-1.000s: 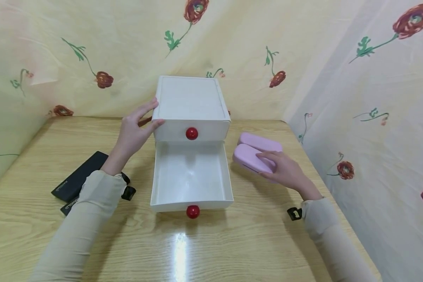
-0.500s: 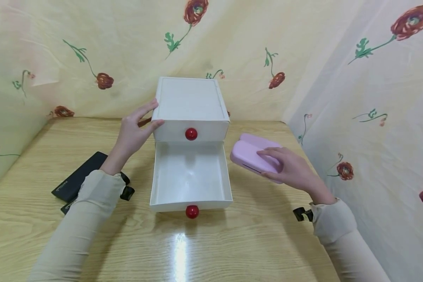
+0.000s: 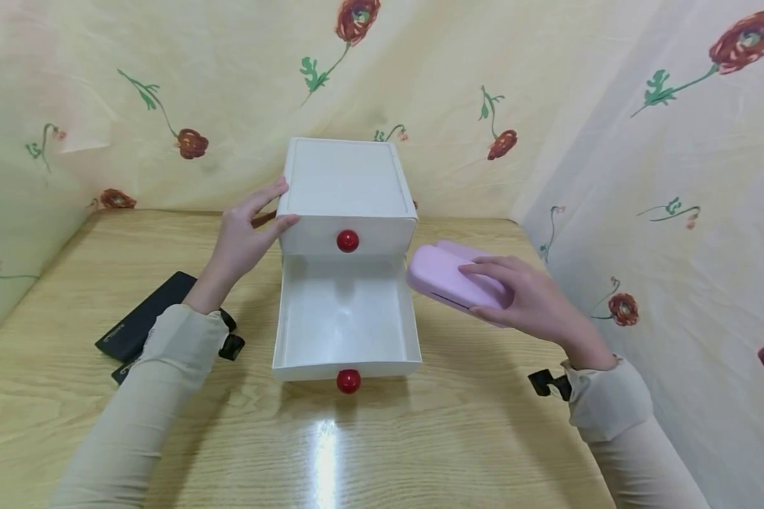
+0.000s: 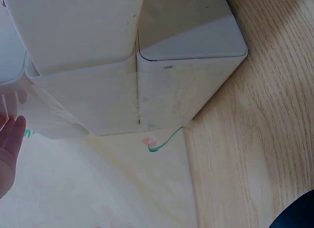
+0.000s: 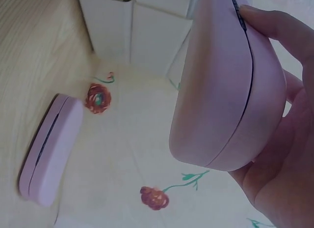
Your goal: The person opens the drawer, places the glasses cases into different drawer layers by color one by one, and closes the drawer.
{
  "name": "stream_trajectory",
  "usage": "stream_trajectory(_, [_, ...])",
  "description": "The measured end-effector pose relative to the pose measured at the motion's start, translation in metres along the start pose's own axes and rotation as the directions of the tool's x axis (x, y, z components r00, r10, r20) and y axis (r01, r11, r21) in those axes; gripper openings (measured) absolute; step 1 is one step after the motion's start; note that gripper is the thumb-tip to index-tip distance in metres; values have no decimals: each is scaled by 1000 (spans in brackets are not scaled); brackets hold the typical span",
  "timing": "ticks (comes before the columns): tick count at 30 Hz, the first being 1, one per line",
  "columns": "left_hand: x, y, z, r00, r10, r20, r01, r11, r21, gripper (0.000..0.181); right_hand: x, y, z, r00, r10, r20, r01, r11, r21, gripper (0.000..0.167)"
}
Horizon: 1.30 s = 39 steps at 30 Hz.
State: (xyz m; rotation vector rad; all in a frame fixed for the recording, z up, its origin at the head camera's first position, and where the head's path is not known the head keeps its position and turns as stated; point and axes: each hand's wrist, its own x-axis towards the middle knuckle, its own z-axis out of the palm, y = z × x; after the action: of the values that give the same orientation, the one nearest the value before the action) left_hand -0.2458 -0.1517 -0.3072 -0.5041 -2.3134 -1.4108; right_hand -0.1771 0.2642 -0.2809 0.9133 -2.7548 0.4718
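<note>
In the head view a white two-drawer box (image 3: 346, 177) stands at the middle back of the table, with red knobs. Its lower drawer (image 3: 344, 311) is pulled out with nothing inside; the upper one is closed. My left hand (image 3: 245, 226) rests on the box's upper left side, thumb at the front corner and fingers along the side. My right hand (image 3: 525, 297) grips a pink glasses case (image 3: 452, 276), thumb on one side and fingers on the other, raised off the table right of the drawer. A second pink glasses case (image 5: 51, 149) lies on the table behind it, mostly hidden in the head view.
Two black flat cases (image 3: 143, 318) overlap on the table (image 3: 395, 445) at the left, partly behind my left forearm. Flower-printed cloth (image 3: 458, 106) hangs behind the table and along both sides.
My right hand has lifted the nearer glasses case off the table and shifted it slightly left toward the drawer. The left hand and the box have stayed put.
</note>
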Motion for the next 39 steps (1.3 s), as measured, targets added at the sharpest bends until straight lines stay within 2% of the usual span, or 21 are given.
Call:
stream_trajectory(7, [2, -1, 2, 1000, -3, 4, 3, 1000, -22, 54, 9, -12, -3, 998, -53, -15, 53, 998, -34, 56])
stream_trajectory(20, [1, -2, 2, 1000, 1, -4, -2, 999, -32, 53, 29, -38, 2, 994, -106, 32, 107, 994, -20, 55])
stream_trajectory(33, [1, -3, 3, 1000, -4, -8, 3, 999, -54, 53, 56, -68, 16, 976, -193, 102, 189, 981, 47, 53])
stream_trajectory(39, [1, -2, 2, 1000, -7, -10, 6, 999, -46, 53, 70, -80, 25, 962, -251, 108, 244, 967, 72, 53])
